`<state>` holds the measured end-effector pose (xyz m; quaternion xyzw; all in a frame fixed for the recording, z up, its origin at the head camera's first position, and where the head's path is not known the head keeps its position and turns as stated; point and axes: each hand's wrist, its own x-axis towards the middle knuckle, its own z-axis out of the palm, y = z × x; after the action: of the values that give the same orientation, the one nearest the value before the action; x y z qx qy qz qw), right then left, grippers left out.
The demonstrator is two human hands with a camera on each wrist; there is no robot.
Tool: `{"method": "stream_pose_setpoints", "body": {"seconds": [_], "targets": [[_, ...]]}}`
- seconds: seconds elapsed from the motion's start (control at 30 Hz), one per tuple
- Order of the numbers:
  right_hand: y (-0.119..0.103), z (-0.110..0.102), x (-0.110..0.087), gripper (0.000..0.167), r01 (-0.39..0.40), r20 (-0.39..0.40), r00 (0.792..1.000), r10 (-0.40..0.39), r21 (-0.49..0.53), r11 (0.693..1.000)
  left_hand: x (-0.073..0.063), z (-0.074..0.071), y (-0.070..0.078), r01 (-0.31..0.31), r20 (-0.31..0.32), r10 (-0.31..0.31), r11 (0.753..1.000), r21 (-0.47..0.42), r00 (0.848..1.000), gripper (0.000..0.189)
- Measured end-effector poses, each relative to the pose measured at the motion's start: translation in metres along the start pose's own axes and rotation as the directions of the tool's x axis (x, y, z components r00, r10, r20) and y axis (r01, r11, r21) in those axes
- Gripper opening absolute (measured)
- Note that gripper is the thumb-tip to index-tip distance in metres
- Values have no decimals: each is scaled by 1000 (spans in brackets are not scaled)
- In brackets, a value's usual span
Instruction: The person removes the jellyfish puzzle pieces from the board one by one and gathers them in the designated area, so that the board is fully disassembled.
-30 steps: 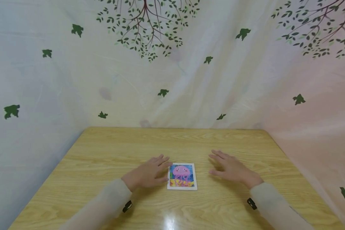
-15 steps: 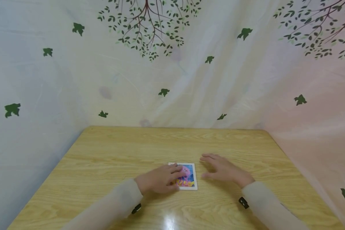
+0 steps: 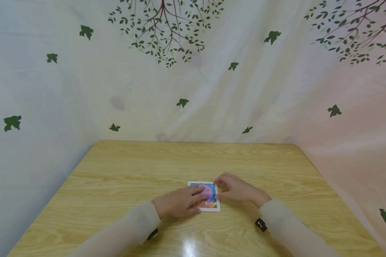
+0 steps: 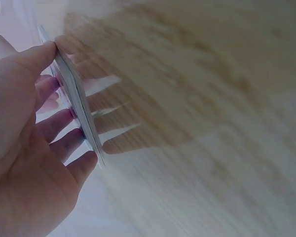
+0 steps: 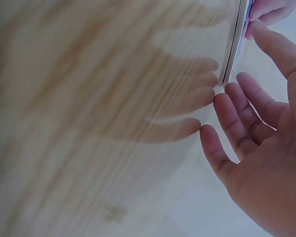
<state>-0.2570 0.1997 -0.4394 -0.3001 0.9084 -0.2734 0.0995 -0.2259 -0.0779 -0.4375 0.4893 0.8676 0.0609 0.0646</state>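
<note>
A thin square board with a white border and a pink jellyfish picture lies flat on the table. My left hand rests across its left half with fingers extended, hiding part of the jellyfish. In the left wrist view, the board shows its layered edge, with the thumb of my left hand at the near side and the other fingers over the face. My right hand is at the board's right edge, its fingers by the far right corner. In the right wrist view, the fingers of my right hand are slightly bent near that edge.
The wood-grain table is smooth and reflects the hands. A pale curtain printed with branches and green leaves surrounds its back and sides. A dark wrist-worn device shows beneath my right sleeve.
My left hand has moved right from the board's left edge onto its face. My right hand has come leftward to the board's right edge. The board stays in place.
</note>
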Motion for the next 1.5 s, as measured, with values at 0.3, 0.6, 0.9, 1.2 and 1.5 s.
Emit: {"method": "stream_pose_setpoints", "body": {"seconds": [0.3, 0.6, 0.9, 1.2, 1.5], "targets": [[-5, 2, 11, 38, 8, -7, 1000, -8, -35, 999, 0, -3, 2, 34, 17, -33, 999, -14, 999, 59], [-15, -2, 16, 32, -41, 17, 999, 42, -64, 997, 2, -2, 0, 26, 20, -26, 1000, -2, 999, 58], [-20, -7, 21, 23, -72, 21, 997, 74, -81, 994, 3, 0, -1, 36, 30, -35, 999, -10, 999, 59], [-13, -11, 31, 21, -91, 75, 993, 92, -22, 996, 1, 0, 0, 41, 27, -40, 999, -29, 999, 57], [-6, -12, 42, 25, -83, 139, 987, 81, 7, 997, 2, 0, 0, 47, 25, -47, 999, -13, 999, 57]]}}
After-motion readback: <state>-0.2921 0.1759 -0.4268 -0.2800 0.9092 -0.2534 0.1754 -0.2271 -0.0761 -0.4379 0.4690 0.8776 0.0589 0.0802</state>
